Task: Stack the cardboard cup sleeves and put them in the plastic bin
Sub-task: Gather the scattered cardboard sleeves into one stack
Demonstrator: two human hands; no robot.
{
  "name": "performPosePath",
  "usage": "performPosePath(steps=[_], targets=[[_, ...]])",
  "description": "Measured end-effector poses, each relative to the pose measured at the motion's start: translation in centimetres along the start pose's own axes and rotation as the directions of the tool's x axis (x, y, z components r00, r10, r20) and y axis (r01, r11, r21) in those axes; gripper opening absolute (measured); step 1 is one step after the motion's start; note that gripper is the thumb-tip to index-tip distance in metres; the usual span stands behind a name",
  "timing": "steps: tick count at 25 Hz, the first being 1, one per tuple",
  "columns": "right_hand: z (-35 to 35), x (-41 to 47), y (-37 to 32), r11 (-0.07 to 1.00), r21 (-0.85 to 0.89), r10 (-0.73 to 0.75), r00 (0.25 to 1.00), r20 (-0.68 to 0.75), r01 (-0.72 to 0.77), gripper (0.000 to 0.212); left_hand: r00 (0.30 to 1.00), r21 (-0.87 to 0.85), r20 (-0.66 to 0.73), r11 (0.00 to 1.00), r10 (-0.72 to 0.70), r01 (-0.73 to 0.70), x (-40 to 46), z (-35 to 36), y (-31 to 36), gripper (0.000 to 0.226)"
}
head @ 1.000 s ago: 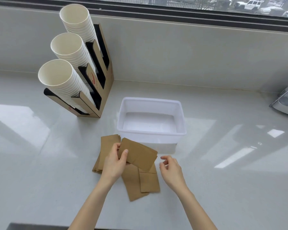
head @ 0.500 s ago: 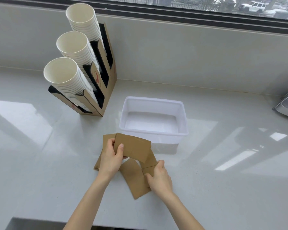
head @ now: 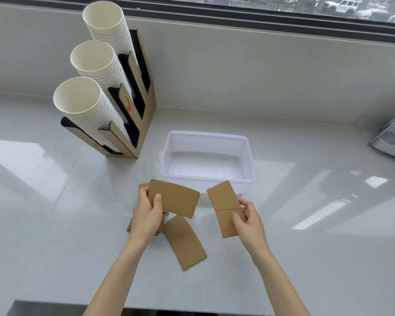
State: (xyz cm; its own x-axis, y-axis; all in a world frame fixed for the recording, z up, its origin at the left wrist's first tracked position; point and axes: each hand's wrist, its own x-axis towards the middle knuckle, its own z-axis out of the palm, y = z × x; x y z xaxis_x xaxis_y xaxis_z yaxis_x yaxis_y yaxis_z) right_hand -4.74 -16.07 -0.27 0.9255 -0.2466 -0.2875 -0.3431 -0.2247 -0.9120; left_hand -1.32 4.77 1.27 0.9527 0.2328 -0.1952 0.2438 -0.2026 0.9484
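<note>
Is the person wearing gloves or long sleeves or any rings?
No. The left hand and the right hand are both bare, with no gloves, and both forearms are bare as far as the picture shows. No ring, watch or bracelet shows. The fingers have short, plain nails.

Matt brown cardboard is seen in the sleeve (head: 178,198) pinched by the left hand (head: 147,215) and in the sleeve (head: 225,210) gripped by the right hand (head: 249,221). Just beyond both grips, smooth translucent white plastic forms the bin (head: 246,156). Beneath them the counter (head: 55,224) is glossy and pale, with reflections. The cups (head: 94,106) are of smooth white paper.
</note>
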Motion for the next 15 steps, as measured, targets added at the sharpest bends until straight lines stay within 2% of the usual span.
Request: performPosePath(steps=[4, 8, 10, 15], targets=[[0.6, -0.1, -1.6, 0.991, -0.042, -0.121, 0.981, 0.155, 0.129, 0.031, 0.998, 0.019, 0.058, 0.999, -0.032, 0.031, -0.3, 0.3, 0.0, 0.020], [1.9, 0.3, -2.9, 0.952, -0.192, -0.204, 0.962, 0.179, 0.238, 0.035, 0.994, 0.020, 0.080, 0.998, -0.069, 0.068, -0.6, 0.2, 0.0, 0.034], [2.2, 0.5, -3.3, 0.940, -0.217, -0.222, 0.954, 0.201, 0.264, 0.037, 0.994, 0.007, 0.072, 0.997, -0.076, 0.076, -0.6, -0.2, -0.1, 0.029], [2.6, 0.8, -4.0, 0.955, -0.138, -0.220, 0.939, 0.264, 0.262, 0.037, 0.994, -0.036, 0.049, 0.994, -0.097, 0.099, -0.6, -0.7, -0.3, 0.016]])
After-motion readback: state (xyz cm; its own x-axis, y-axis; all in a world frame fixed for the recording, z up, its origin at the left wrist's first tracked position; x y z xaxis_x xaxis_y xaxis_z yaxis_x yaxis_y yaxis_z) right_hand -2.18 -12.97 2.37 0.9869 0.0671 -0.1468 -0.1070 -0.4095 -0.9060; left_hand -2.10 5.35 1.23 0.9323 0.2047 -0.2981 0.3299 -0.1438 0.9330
